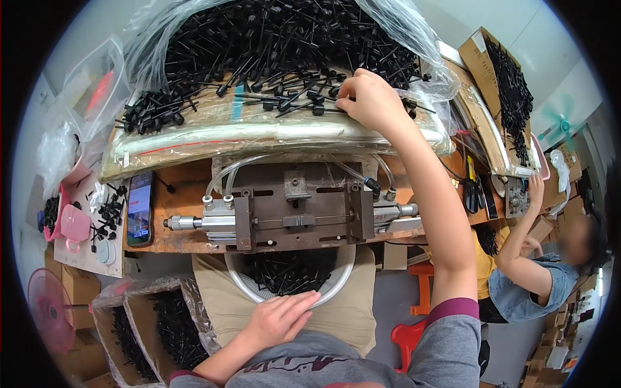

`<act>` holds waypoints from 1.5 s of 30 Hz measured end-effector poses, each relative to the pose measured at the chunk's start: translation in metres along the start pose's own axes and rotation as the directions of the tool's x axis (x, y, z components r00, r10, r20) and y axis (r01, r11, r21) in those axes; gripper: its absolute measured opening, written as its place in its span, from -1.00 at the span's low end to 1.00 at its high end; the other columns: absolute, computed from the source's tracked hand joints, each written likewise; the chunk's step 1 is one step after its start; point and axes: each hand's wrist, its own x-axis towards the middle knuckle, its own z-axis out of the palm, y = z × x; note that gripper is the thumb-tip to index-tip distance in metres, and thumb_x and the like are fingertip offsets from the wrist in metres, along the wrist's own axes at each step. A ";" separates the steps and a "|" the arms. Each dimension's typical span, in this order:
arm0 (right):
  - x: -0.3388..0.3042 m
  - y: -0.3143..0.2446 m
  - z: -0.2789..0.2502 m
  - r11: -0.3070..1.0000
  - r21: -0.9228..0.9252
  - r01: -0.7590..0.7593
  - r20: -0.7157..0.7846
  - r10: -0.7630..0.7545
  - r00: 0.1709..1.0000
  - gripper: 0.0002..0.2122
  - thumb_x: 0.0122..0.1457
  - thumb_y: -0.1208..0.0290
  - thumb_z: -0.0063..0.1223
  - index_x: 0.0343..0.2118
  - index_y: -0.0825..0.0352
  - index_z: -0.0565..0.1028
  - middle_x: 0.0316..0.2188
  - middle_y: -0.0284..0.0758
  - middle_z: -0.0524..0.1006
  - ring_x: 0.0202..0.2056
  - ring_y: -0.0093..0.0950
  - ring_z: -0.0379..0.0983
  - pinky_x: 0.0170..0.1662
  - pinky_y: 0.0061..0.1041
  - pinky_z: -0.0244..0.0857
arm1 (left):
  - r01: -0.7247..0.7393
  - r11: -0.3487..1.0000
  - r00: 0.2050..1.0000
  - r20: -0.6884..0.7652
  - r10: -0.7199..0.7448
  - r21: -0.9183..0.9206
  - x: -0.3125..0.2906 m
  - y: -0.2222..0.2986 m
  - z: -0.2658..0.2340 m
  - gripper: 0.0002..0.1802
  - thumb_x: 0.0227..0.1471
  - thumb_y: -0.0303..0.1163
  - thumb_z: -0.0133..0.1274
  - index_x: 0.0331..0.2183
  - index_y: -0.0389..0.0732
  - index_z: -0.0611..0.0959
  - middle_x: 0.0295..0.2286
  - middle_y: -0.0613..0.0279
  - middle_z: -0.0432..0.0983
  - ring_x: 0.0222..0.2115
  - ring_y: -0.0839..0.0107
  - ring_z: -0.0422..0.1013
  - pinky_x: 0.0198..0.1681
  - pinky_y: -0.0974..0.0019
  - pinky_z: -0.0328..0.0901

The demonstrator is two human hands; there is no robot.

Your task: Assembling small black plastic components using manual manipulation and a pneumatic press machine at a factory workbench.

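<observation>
My right hand (372, 102) reaches over the front of a large heap of black plastic stemmed parts (284, 42). Its fingers are curled together among a few loose parts; what they hold, if anything, is hidden. My left hand (281, 319) lies with fingers stretched out along the near rim of a pale basket (345, 279), holding nothing. Black parts (288, 271) fill the bottom of this basket, which rests at my lap. Between heap and basket stands a metal fixture (297, 213) with a small central block and a cylinder on each side.
A phone (140, 210) lies left of the fixture, near a pink container (76, 224) and loose black parts. Lined boxes (155, 330) of parts stand at lower left. Clear hoses (223, 174) arch behind the fixture. A co-worker (537, 271) sits at right, near a red stool (406, 339).
</observation>
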 end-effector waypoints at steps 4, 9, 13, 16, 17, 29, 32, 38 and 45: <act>0.008 0.007 0.004 0.987 -0.066 0.143 0.006 -0.143 0.990 -0.90 0.01 0.44 0.14 -0.42 0.32 0.53 -0.35 -0.28 0.49 -0.20 -0.30 0.44 -0.12 -0.31 0.32 | 0.029 0.999 1.000 -0.005 -0.029 0.014 -0.008 -0.004 -0.005 -0.45 -0.12 -0.52 0.22 -0.01 -0.23 0.52 -0.26 0.11 0.61 -0.43 0.26 0.56 -0.43 0.34 0.42; -0.005 0.005 -0.025 0.951 -0.260 0.170 -0.104 -0.202 0.974 -0.94 0.11 0.53 0.07 -0.44 0.37 0.44 -0.46 -0.26 0.54 -0.36 -0.29 0.48 -0.21 -0.38 0.30 | 0.028 0.999 0.999 -0.036 -0.029 -0.032 -0.006 -0.003 -0.010 -0.50 -0.10 -0.55 0.20 -0.04 -0.25 0.54 -0.23 0.12 0.61 -0.42 0.30 0.56 -0.40 0.37 0.42; -0.025 0.006 -0.037 0.938 0.329 0.105 -0.222 -0.031 0.974 -0.94 0.14 0.52 0.10 -0.39 0.41 0.50 -0.49 -0.30 0.58 -0.46 -0.47 0.52 -0.37 -0.54 0.34 | -0.064 0.991 0.977 -0.210 0.038 -0.121 0.022 -0.003 -0.022 -0.52 -0.13 -0.61 0.21 -0.07 -0.32 0.56 -0.23 0.04 0.61 -0.37 0.24 0.56 -0.33 0.35 0.44; -0.062 -0.027 -0.049 0.558 0.820 -0.126 0.046 0.156 0.987 -0.93 0.11 0.55 0.12 -0.37 0.42 0.52 -0.50 -0.33 0.58 -0.52 -0.61 0.50 -0.46 -0.64 0.34 | -0.045 0.987 0.954 -0.299 -0.003 -0.155 0.044 0.001 -0.041 -0.43 -0.11 -0.67 0.15 0.02 -0.41 0.44 -0.05 -0.15 0.46 -0.20 0.18 0.51 -0.21 0.26 0.48; -0.078 -0.041 -0.047 0.382 0.906 -0.182 0.136 0.146 0.980 -0.94 0.10 0.56 0.13 -0.38 0.43 0.52 -0.52 -0.34 0.57 -0.56 -0.64 0.49 -0.49 -0.66 0.34 | 0.009 0.985 0.937 -0.342 -0.068 -0.170 0.051 0.006 -0.047 -0.38 -0.11 -0.66 0.16 0.05 -0.43 0.42 0.01 -0.17 0.40 -0.16 0.16 0.50 -0.16 0.25 0.48; -0.189 -0.097 -0.001 -0.416 0.775 -0.476 0.534 0.029 0.845 -0.88 0.20 0.51 0.12 -0.28 0.45 0.48 -0.50 -0.24 0.55 -0.60 -0.57 0.49 -0.52 -0.66 0.36 | 0.036 0.973 0.982 -0.173 -0.077 -0.230 0.060 0.014 -0.057 -0.56 -0.28 -0.50 0.38 -0.22 -0.30 0.71 -0.21 0.07 0.59 -0.29 0.28 0.56 -0.26 0.33 0.49; -0.192 -0.101 0.003 -0.461 0.764 -0.451 0.536 0.064 0.842 -0.85 0.25 0.47 0.06 -0.25 0.47 0.48 -0.47 -0.20 0.56 -0.58 -0.53 0.51 -0.50 -0.62 0.39 | 0.014 0.980 0.983 -0.178 -0.050 -0.200 0.057 0.015 -0.056 -0.58 -0.29 -0.51 0.39 -0.25 -0.30 0.71 -0.20 0.07 0.59 -0.31 0.29 0.57 -0.29 0.33 0.49; -0.198 -0.106 0.003 -0.488 0.761 -0.428 0.528 0.081 0.846 -0.82 0.30 0.44 -0.02 -0.24 0.50 0.47 -0.43 -0.15 0.57 -0.55 -0.47 0.54 -0.48 -0.56 0.45 | -0.036 0.978 0.985 -0.172 0.000 -0.204 0.056 0.016 -0.048 -0.66 -0.28 -0.52 0.36 -0.31 -0.32 0.72 -0.14 0.02 0.57 -0.33 0.28 0.58 -0.34 0.35 0.50; -0.201 -0.109 0.008 -0.186 0.946 -0.265 0.318 0.377 0.870 -0.80 0.35 0.41 -0.14 -0.30 0.47 0.41 -0.51 -0.09 0.56 -0.67 -0.51 0.46 -0.55 -0.62 0.37 | -0.085 0.989 0.991 -0.118 0.071 -0.124 0.050 0.016 -0.051 -0.67 -0.35 -0.46 0.40 -0.40 -0.31 0.72 -0.18 0.01 0.60 -0.37 0.31 0.60 -0.34 0.37 0.50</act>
